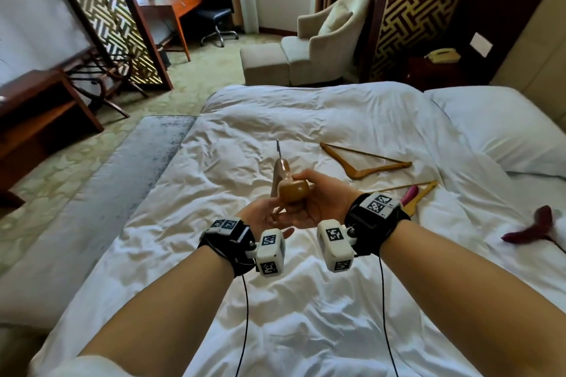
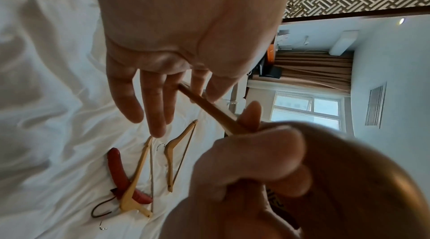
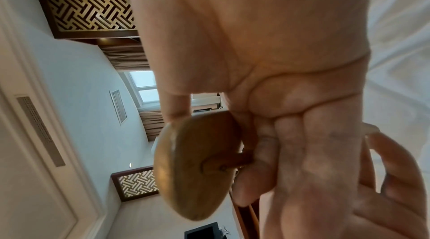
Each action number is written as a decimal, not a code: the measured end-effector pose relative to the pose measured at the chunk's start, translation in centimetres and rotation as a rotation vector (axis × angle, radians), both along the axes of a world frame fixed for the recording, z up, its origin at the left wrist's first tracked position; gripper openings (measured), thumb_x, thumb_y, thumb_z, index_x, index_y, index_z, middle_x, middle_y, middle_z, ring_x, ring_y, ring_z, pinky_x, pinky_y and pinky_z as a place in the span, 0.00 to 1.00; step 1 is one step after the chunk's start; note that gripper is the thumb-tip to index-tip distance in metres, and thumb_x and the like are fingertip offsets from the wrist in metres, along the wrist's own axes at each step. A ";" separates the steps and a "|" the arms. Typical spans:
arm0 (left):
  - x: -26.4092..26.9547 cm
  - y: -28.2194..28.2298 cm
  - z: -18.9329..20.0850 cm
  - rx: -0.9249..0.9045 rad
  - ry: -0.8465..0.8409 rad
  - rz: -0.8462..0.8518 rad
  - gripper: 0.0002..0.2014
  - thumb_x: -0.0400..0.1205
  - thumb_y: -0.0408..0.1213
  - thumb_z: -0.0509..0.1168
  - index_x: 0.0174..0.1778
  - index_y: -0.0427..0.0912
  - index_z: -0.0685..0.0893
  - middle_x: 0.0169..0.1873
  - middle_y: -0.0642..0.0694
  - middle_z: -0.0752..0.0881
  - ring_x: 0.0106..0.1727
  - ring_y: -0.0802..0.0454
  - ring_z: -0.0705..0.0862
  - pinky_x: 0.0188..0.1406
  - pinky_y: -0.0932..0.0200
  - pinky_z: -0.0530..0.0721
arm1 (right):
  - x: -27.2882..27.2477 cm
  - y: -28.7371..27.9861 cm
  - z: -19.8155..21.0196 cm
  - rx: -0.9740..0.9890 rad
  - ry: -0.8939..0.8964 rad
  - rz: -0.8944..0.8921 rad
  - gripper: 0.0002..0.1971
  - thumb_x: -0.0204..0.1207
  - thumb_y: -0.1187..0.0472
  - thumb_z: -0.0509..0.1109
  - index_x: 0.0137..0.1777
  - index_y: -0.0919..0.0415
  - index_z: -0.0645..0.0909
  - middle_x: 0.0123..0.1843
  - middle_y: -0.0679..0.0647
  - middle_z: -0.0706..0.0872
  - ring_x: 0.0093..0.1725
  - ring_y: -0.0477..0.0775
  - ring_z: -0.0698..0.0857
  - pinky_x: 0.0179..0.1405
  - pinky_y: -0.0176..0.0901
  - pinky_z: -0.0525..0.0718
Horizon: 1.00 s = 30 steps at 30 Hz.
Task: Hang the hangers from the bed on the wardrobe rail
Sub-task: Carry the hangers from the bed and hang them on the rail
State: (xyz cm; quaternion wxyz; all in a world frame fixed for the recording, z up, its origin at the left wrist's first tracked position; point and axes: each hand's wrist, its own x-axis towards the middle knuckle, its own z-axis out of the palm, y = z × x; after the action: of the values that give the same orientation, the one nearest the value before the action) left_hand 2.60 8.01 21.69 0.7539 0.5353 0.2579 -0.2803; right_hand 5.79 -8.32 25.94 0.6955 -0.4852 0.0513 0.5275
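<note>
Holding one wooden hanger (image 1: 286, 184) in the right hand (image 1: 321, 202), fingers curled round it; left hand (image 1: 260, 217) relaxed beneath; long axis pointing away; remaining hangers (image 1: 364, 159) lie beyond-right on the bed (image 1: 275, 300).

No readable text, brand or number shows anywhere; the wrist-camera housings (image 1: 270, 251) carry only black-and-white square marker patterns, not letters or digits.

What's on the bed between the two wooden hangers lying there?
Only bare white sheet lies between the far hanger and the near hanger, seen from the head camera.
</note>
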 end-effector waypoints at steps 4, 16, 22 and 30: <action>0.2 0.6 0.7 0.021 -0.012 0.011 0.08 0.77 0.30 0.65 0.32 0.33 0.81 0.19 0.43 0.79 0.22 0.51 0.79 0.33 0.58 0.78 | -0.8 0.4 0.7 -0.027 -0.046 0.056 0.23 0.81 0.49 0.57 0.65 0.67 0.78 0.57 0.66 0.86 0.50 0.63 0.89 0.39 0.46 0.90; -1.2 3.1 3.2 0.041 -0.132 0.242 0.11 0.85 0.21 0.58 0.51 0.42 0.78 0.34 0.41 0.81 0.32 0.50 0.81 0.22 0.62 0.83 | -4.8 0.9 3.4 -0.209 -0.094 0.001 0.17 0.79 0.54 0.63 0.59 0.68 0.76 0.36 0.61 0.84 0.40 0.61 0.88 0.22 0.41 0.82; -5.0 4.5 6.5 0.099 -0.313 0.131 0.11 0.82 0.20 0.62 0.45 0.41 0.80 0.34 0.41 0.81 0.33 0.49 0.82 0.29 0.58 0.78 | -9.0 3.1 4.7 -0.314 -0.143 -0.039 0.20 0.77 0.45 0.73 0.48 0.63 0.75 0.36 0.58 0.84 0.39 0.61 0.90 0.42 0.52 0.90; -11.1 9.9 9.7 0.261 -0.382 0.120 0.06 0.82 0.25 0.66 0.49 0.40 0.82 0.38 0.42 0.84 0.38 0.46 0.85 0.35 0.56 0.78 | -13.1 8.9 7.8 -0.336 -0.249 -0.151 0.10 0.81 0.61 0.70 0.51 0.64 0.72 0.37 0.60 0.83 0.32 0.57 0.90 0.34 0.47 0.90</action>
State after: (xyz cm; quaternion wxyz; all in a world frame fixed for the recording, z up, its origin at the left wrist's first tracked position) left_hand -8.52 17.96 31.36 0.7289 0.6551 0.1760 -0.0930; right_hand -7.28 0.53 33.76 0.6434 -0.6504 0.0884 0.3939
